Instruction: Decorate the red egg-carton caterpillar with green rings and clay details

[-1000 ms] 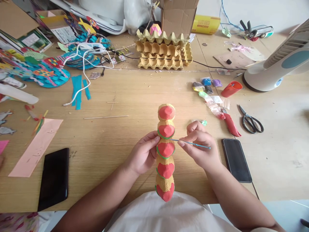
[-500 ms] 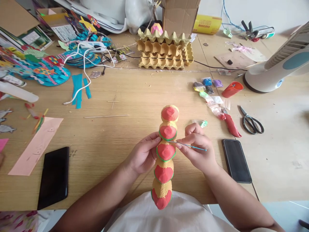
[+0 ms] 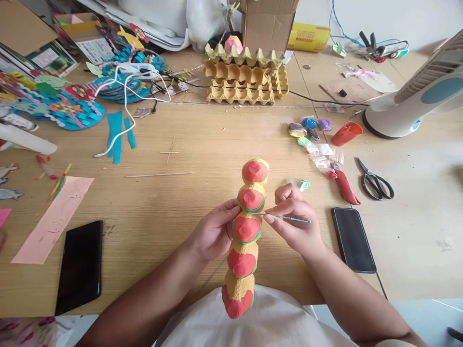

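A strip cut from an egg carton [image 3: 245, 250] stands out in front of me, its several yellow-brown cups covered with red caps, most edged with a thin green line. My left hand [image 3: 216, 231] is closed on its left side near the middle. Between thumb and fingers, my right hand [image 3: 297, 219] pinches a thin blue clay tool [image 3: 294, 219]. The tool's slim tip touches or lies just over the green edge below the second cup from the top; I cannot tell which. My left fingertips are partly hidden behind the strip.
To the right lie a phone [image 3: 354, 240], scissors [image 3: 376, 180], a red-handled tool [image 3: 346, 185], clay packets [image 3: 309, 126] and a red cup [image 3: 347, 134]. Left are a black tablet [image 3: 78, 267] and pink paper strip [image 3: 54, 217]. Egg cartons [image 3: 244, 74] sit at the back.
The lower end of the egg carton strip has swung slightly left and down, so it leans more. The tool has barely moved at the green edge; both hands keep their hold.
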`<state>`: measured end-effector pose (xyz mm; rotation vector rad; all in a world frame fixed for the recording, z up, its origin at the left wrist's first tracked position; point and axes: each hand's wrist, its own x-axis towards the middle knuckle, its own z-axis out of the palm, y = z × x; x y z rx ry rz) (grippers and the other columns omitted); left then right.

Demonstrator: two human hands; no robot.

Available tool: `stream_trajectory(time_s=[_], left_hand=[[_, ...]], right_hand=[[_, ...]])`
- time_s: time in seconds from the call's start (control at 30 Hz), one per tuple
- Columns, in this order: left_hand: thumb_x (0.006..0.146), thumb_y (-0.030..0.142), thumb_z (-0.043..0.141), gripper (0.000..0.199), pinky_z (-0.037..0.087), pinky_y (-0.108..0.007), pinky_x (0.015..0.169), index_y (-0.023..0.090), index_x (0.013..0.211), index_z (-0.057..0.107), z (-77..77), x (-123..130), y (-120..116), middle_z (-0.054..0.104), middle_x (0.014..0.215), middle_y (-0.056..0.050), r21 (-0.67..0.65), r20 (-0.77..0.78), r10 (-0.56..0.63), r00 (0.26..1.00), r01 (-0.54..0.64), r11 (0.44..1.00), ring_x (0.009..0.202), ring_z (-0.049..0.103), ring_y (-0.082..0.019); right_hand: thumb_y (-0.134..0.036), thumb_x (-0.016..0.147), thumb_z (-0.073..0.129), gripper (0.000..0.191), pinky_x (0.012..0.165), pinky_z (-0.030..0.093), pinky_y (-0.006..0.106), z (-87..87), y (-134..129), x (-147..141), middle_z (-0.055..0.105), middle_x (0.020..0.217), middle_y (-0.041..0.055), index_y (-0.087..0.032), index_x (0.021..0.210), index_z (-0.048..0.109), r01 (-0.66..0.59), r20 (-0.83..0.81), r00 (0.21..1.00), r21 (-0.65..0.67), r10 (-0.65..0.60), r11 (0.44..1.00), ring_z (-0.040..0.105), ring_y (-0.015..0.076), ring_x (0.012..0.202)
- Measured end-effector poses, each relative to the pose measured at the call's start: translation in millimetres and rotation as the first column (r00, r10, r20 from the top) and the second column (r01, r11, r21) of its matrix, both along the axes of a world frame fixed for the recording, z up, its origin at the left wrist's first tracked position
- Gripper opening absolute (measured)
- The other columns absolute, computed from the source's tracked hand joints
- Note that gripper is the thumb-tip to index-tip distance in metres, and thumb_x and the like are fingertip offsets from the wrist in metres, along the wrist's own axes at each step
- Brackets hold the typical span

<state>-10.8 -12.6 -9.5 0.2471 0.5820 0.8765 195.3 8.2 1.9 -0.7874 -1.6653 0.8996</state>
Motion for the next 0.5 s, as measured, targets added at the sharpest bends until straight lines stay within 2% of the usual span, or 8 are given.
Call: stream_trajectory(time_s=[0.27,0.5], left_hand=[[0.092,0.026,0.074,0.009,0.056,-0.024,0.058,0.017,0.094,0.075,0.0,-0.7,0.2,0.07,0.075,-0.002,-0.022,0.033,-0.015,0.999,0.016,1.0,0.06,0.068,-0.014],[0.094,0.025,0.072,0.01,0.055,-0.023,0.055,0.017,0.088,0.074,3.3,0.9,1.2,0.066,0.071,0.0,-0.015,0.054,-0.02,0.998,0.02,1.0,0.056,0.065,-0.013]], right_hand=[[-0.014,0.089,0.078,0.014,0.081,0.044,0.038,-2.8,2.5,-1.1,0.053,0.085,0.0005,-0.027,0.087,0.073,0.063,0.017,0.998,-0.074,-0.062,0.995,0.053,0.0193,0.086],[-0.019,0.089,0.079,0.013,0.082,0.044,0.037,-0.5,1.8,0.9,0.055,0.086,0.0011,-0.026,0.084,0.07,-0.005,-0.02,1.0,-0.108,0.002,0.994,0.053,0.0202,0.088]])
